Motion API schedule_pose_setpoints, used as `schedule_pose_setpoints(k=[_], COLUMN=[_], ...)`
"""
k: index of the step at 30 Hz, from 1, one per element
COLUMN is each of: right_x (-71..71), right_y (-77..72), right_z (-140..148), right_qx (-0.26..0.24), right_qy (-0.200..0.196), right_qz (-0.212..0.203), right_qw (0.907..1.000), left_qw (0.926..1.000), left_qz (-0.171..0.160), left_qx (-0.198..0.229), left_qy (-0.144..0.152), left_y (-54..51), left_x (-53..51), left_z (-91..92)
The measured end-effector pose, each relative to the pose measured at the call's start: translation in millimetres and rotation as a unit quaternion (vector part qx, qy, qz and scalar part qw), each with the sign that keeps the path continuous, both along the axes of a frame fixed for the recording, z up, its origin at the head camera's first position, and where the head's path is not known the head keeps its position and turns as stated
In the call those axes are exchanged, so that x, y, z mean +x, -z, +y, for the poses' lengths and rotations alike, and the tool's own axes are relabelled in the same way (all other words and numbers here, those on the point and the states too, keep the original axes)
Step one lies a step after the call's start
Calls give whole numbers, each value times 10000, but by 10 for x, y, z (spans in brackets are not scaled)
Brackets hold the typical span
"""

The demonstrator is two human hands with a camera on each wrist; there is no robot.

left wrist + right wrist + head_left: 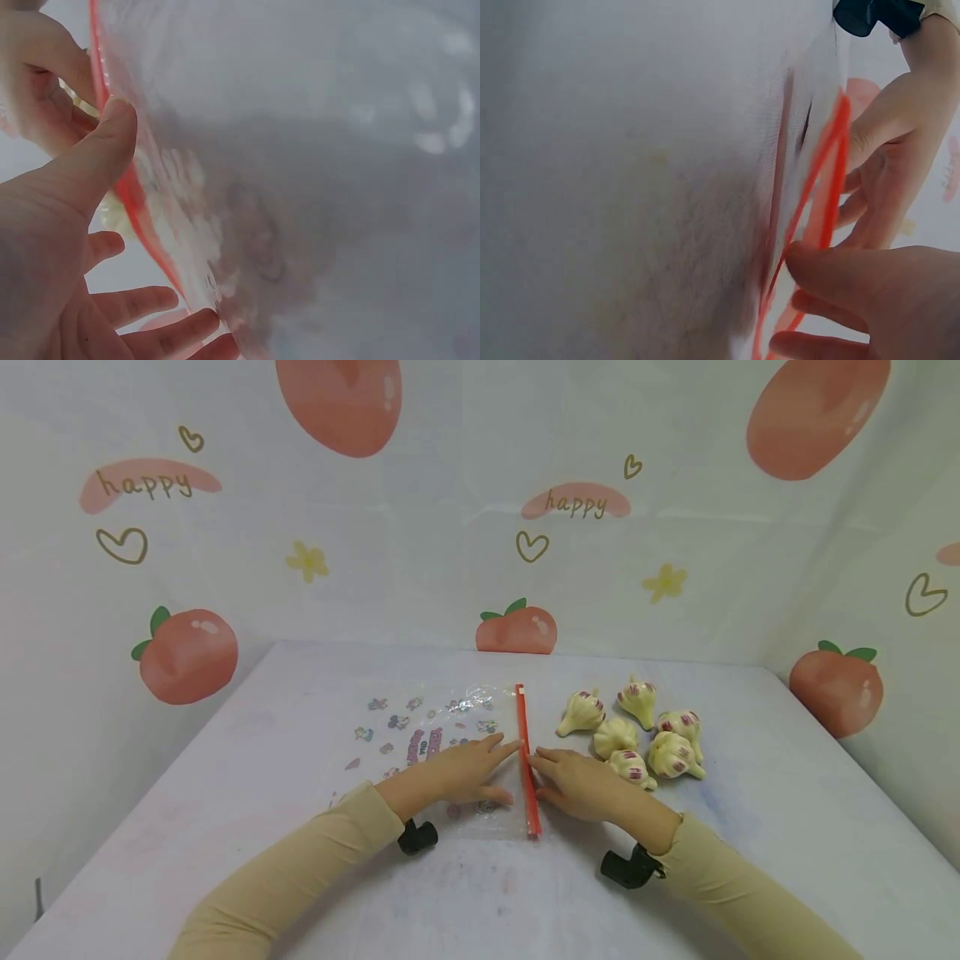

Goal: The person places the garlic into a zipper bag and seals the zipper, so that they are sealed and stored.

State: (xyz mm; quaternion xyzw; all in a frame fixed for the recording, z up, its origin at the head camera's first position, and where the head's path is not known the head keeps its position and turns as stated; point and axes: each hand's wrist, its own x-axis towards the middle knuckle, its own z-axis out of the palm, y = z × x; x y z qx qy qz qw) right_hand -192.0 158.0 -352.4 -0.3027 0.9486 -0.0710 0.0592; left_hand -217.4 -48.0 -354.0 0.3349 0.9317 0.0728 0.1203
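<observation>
A clear plastic zip bag [427, 739] printed with small cartoon figures lies flat on the table, its red zip edge [527, 777] facing right. My left hand [472, 768] rests over the bag with fingers spread, index fingertip at the red edge; in the left wrist view its thumb [112, 135] touches that edge. Across from it, my right hand [581, 783] reaches the red edge from outside, fingers fairly straight. The right wrist view shows the red strips [832, 180] parted, with the right thumb [817, 270] against them.
Several garlic bulbs [617, 737] lie in a group beyond and to the right of my right hand. A black wrist camera [417, 837] sits under the left wrist, another [630, 867] under the right. A printed backdrop [450, 527] rises behind the table [225, 793].
</observation>
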Motion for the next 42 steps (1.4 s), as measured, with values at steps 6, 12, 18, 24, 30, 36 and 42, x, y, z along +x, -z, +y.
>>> schedule_pose_setpoints(k=[6,12,18,24,30,36,42], right_x=[4,7,20,13,-21,-41,-36], right_y=[5,9,-17,-18,9,25,28], right_z=[-26,-51,-54,-75,-74,-64,-62], right_qx=[-206,-249,-310,-245,-288,-363,-342], right_qy=[-280,-545,-633,-658,-630,-631,-553], right_qz=[2,181,27,11,112,185,190], right_qw=[9994,9980,9975,9975,9975,9972,9977], left_qw=[9999,9997,9984,9948,9896,9835,9795], left_qz=[-93,58,243,601,999,1205,1549], left_qx=[89,187,410,699,882,1230,1181], left_qy=[-7,149,296,443,539,550,508], left_y=[-16,-9,2,2,-41,-130,-227], left_x=[12,-1,-18,-16,-3,18,35], left_z=[2,1,1,-3,-9,-58,-110])
